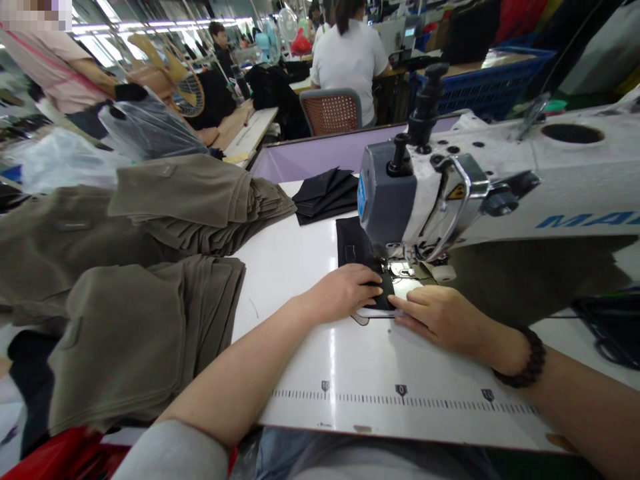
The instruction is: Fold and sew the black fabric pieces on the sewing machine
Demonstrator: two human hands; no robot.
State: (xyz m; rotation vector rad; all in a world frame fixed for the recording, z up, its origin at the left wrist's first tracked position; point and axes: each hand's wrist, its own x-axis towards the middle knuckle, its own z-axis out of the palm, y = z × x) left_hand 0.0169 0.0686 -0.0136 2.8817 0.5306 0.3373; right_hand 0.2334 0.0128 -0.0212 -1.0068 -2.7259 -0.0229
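Observation:
A black fabric piece (355, 243) lies on the white sewing table (300, 353), its right edge by the lit needle area of the sewing machine (387, 193). My left hand (345, 291) rests flat on the fabric's lower left part, fingers spread and pointing right. My right hand (440, 313), with a dark beaded bracelet on the wrist, is open; its outstretched index finger touches the fabric's lower right corner. The presser foot area is partly hidden by the machine head. Folded black pieces (325, 193) lie behind the fabric.
Stacks of olive-brown fabric (135, 333) cover the left side, with another stack (185, 190) behind. Dark olive cloth (540, 273) lies under the machine arm at right. Beyond the table are a brown-backed chair (331, 112), a seated person in white, and a blue crate (480, 87).

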